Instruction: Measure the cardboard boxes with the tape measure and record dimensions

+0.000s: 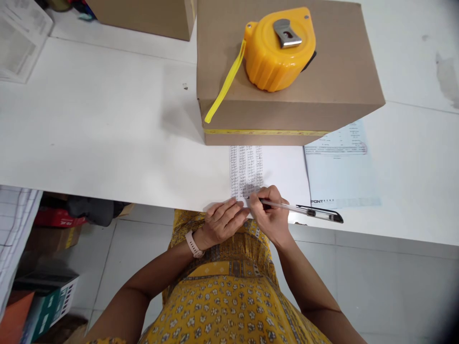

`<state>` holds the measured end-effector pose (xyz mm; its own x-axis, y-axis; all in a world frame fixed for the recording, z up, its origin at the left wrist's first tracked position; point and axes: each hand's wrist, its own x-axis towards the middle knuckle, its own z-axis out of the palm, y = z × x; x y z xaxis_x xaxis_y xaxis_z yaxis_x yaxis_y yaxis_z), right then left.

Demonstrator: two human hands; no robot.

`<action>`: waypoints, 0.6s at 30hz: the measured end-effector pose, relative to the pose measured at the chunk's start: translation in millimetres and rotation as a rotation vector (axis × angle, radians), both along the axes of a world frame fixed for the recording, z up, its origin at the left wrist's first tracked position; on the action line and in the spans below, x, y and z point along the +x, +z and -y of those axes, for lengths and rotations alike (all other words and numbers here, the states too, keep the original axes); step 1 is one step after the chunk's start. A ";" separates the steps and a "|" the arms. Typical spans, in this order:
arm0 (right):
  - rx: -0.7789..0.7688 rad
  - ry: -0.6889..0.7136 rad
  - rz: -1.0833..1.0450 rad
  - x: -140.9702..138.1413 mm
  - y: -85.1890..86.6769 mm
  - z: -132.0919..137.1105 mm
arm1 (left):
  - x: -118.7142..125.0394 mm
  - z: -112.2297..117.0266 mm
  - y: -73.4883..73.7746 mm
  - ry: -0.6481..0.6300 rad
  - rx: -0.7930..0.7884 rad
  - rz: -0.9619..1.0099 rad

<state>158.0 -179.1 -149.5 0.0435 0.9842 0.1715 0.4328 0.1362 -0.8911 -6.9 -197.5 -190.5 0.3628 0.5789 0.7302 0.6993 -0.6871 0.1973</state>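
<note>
My right hand [271,212] grips a pen [292,207] with a clear barrel and a black cap on its back end; the tip is down at the sheet near the table's front edge. Flat on the bottom of that sheet lies my left hand [225,220], fingers stretched out, close to the right fingers. Columns of small handwritten entries run down the left part of the white paper [285,172]. Its upper end disappears behind a cardboard box [222,57]. On the box stands a yellow tape measure [278,52] with a metal clip and a yellow wrist strap [226,86].
A pale blue printed form [340,177] lies right of the sheet, partly behind the box. Another cardboard box [143,16] sits at the back left, and a clear plastic container [21,38] at the far left. Below the white table [89,129], several boxes stand on the floor.
</note>
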 end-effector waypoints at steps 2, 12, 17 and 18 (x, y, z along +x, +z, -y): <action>0.000 -0.014 -0.002 0.5 -1.0 0.6 | 0.3 0.0 -0.5 0.008 0.009 0.006; -0.006 -0.016 0.018 1.4 -2.8 2.1 | 0.3 1.0 -3.3 -0.005 0.003 0.009; -0.012 -0.015 0.013 2.0 -1.2 2.0 | 0.5 0.0 -0.7 -0.001 0.002 0.005; -0.008 -0.020 0.010 2.1 -0.9 1.9 | 0.5 -0.2 -0.1 -0.002 0.001 0.006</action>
<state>160.1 -180.9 -150.4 0.0619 0.9846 0.1637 0.4442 0.1197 -0.8879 -6.5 -197.4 -190.6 0.3599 0.5776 0.7327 0.6966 -0.6888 0.2008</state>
